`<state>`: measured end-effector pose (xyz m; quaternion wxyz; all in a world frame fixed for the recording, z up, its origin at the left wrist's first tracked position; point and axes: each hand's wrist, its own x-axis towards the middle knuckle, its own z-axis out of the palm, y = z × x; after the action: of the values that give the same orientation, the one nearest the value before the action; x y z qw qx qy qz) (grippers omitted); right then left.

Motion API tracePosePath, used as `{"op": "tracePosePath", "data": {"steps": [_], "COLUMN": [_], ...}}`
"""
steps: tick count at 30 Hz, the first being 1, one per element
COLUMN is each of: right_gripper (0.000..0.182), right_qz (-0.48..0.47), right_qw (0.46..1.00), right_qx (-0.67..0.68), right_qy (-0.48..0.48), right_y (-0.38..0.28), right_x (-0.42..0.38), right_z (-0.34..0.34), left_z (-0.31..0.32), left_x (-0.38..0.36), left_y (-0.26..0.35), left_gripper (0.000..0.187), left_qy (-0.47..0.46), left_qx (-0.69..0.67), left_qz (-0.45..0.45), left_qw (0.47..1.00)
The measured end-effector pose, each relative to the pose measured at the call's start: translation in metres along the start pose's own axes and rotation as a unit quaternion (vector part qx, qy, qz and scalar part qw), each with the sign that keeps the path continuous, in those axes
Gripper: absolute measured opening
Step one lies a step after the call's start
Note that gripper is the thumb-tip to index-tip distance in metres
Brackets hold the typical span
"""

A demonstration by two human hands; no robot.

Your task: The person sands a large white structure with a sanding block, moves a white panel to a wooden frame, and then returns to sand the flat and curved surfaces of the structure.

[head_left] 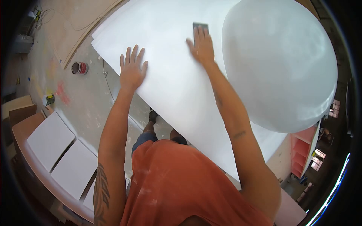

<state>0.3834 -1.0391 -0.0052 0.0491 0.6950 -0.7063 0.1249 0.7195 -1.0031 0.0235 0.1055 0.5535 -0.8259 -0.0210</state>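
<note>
A large white panel [166, 64] lies in front of me, with a big rounded, glossy white shape [279, 67] standing on its right side. My left hand [132, 71] rests flat near the panel's edge, fingers spread and nothing in it. Farther up the white surface, my right hand [203, 49] presses a dark sanding block [200, 26] against it. The fingers lie over the block, so only its far end shows.
A red-and-dark can [79, 68] stands on the paint-spotted floor [83, 101], left of the panel. Another small can [49, 99] is farther left. White flat boards [51, 139] lie at lower left. A pink shelf unit [301, 150] stands at right.
</note>
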Motion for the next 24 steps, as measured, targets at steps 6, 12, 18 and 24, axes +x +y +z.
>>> {"op": "tracePosePath", "data": {"steps": [6,12,18,24], "right_gripper": [0.079,0.073,0.073,0.075], "right_qz": [-0.041,-0.117,0.034,-0.015], "right_qw": [0.964,0.973,0.999,0.991], "right_qx": [0.066,0.033,-0.007,0.056], "right_qy": [-0.254,-0.197,-0.008,-0.122], "right_y": [-0.025,0.036,0.022,-0.124], "right_x": [-0.292,-0.133,0.036,-0.175], "right_z": [-0.126,-0.080,0.004,-0.058], "left_z": [-0.002,-0.005,-0.004,0.001], "left_x": [0.002,0.005,0.003,0.000], "left_y": [-0.001,-0.001,0.001,-0.003], "left_gripper": [0.060,0.061,0.062,0.060], "left_qy": [-0.019,-0.035,-0.014,0.002], "left_qx": [-0.005,-0.018,-0.014,-0.020], "left_qz": [0.001,-0.010,0.003,0.010], "left_qw": [1.000,0.999,1.000,1.000]}}
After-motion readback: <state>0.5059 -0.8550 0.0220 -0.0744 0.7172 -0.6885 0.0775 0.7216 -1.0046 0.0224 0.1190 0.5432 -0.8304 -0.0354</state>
